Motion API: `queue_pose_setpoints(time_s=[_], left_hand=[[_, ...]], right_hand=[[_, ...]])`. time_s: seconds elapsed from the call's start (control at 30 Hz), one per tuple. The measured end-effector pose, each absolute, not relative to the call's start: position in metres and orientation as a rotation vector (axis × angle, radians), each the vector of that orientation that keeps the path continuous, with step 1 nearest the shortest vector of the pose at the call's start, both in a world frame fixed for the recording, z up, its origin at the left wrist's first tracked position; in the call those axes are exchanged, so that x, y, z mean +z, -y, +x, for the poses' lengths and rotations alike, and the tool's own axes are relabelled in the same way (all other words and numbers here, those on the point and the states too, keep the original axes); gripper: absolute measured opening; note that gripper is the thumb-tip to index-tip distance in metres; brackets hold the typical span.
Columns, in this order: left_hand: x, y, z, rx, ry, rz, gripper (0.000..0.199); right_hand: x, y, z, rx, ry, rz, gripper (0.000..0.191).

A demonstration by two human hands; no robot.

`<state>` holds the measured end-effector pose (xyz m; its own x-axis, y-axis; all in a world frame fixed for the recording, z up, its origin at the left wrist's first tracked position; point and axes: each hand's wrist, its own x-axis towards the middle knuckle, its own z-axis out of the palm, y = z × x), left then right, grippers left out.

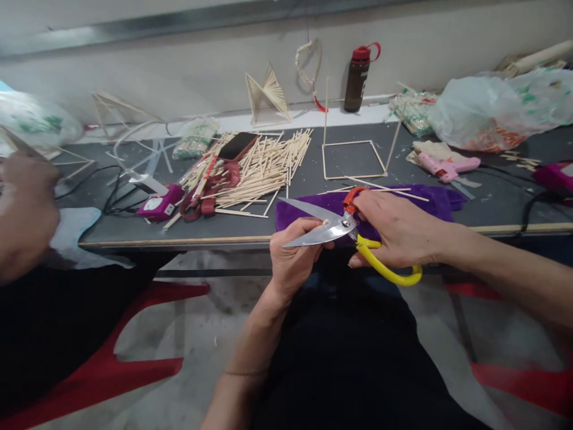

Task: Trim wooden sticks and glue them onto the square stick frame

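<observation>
My right hand (396, 224) grips a pair of scissors (313, 236), one handle red and the other yellow. The blades stand apart and point left, over the front edge of the table. My left hand (293, 254) is closed at the blades, thumb against fingers. A short pale end of a wooden stick (325, 223) shows at its thumb tip, between the blades; the rest is hidden. Behind my hands lies a purple cloth (430, 200) with several thin sticks (389, 188) on it. Beyond it is a square stick frame (353, 177) with two upright sticks.
A large pile of sticks (268, 164) lies left of the frame, with a phone (238, 146) on it. To the right is a pink glue gun (445, 167). A bottle (357, 83) and a fan-like stick model (268, 98) stand behind. Another person's hand (29, 209) is at left.
</observation>
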<state>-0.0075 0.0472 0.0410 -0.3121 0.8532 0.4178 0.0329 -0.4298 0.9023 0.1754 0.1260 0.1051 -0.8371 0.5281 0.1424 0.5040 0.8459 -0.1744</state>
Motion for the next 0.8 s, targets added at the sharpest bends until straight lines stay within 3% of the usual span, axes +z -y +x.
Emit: queue_pose_setpoints(time_s=[0.13, 0.33, 0.8], left_hand=[[0.041, -0.043, -0.01, 1.761, -1.223, 1.401, 0.015], [0.033, -0.039, -0.009, 1.759, -1.141, 1.336, 0.013], [0.031, -0.046, -0.013, 1.69, -1.163, 1.241, 0.019]], right_hand=[[0.104, -0.123, 0.174, 0.299, 2.837, -0.806, 0.058], [0.102, -0.119, 0.174, 0.326, 2.865, -0.849, 0.03], [0.097, -0.122, 0.171, 0.339, 2.86, -0.954, 0.029]])
